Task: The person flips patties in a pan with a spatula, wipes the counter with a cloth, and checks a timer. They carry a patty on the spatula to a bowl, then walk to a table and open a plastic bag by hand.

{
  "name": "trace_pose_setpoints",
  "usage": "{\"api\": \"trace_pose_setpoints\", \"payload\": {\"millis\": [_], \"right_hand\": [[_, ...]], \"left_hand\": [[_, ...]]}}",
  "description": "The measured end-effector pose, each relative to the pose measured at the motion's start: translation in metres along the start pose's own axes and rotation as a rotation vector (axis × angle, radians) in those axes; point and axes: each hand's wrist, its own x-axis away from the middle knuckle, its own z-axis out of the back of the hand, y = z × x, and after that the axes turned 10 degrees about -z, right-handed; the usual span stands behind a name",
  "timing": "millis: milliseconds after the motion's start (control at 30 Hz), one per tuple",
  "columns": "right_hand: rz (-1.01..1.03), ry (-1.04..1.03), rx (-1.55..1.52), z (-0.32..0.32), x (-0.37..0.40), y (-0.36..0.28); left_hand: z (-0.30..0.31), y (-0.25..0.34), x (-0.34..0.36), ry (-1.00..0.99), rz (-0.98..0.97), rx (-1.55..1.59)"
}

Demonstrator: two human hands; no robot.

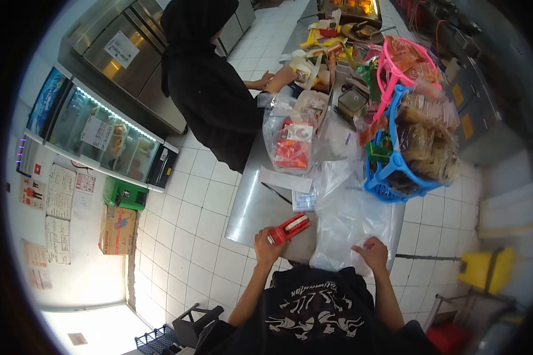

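In my left hand [267,247] is a small red box-like object [289,229] with white strips along its upper side; my fingers are closed round its near end, over the table's front edge. My right hand [373,254] pinches the near edge of a clear plastic bag [349,216], one of a loose pile lying on the metal table [249,204]. Just beyond the red object lie a small blue-and-white packet [304,201] and a white strip [285,180]. A clear bag with a red-and-white pack [292,148] inside sits farther off.
To the right stand a blue basket [397,160] with packaged goods and a pink basket [385,77]. A co-worker in black [210,89] stands at the left side, hands over the cluttered far part. A glass-door fridge [103,139] is at the left wall.
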Motion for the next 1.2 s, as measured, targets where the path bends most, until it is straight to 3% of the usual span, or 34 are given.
{"api": "trace_pose_setpoints", "payload": {"millis": [167,233,467,700,767,867,967,1033,1067,1133,1200], "right_hand": [[0.063,-0.011,0.003,0.004,-0.014,0.004],[-0.168,-0.263,-0.275,-0.001,-0.028,0.011],[-0.257,-0.429,-0.471,0.012,-0.036,-0.005],[-0.296,-0.478,-0.471,0.012,-0.041,0.001],[-0.302,-0.476,-0.477,0.01,-0.042,0.004],[-0.274,-0.464,-0.5,0.01,-0.041,0.003],[-0.22,-0.367,-0.317,0.025,-0.022,-0.021],[0.043,0.184,-0.375,0.035,0.019,-0.066],[0.04,0.187,-0.371,0.037,0.031,-0.085],[0.678,0.243,-0.085,0.041,0.049,-0.108],[0.552,0.251,0.052,0.002,0.037,-0.09]], "left_hand": [[-0.01,0.02,0.025,-0.058,0.064,0.076],[-0.018,0.035,0.032,-0.076,0.126,0.115],[-0.026,0.064,0.019,-0.183,0.115,0.07],[-0.038,0.009,0.041,-0.209,-0.018,0.116],[-0.048,-0.011,0.05,-0.247,0.222,0.333],[-0.037,0.002,0.053,-0.177,0.219,0.279],[-0.017,0.001,0.06,-0.204,0.235,0.17],[-0.001,0.007,0.061,-0.11,0.287,0.093],[0.007,0.014,0.063,-0.026,0.341,0.011],[0.019,0.042,0.053,0.002,0.286,0.023],[0.025,0.079,0.037,-0.043,0.09,0.215]]}}
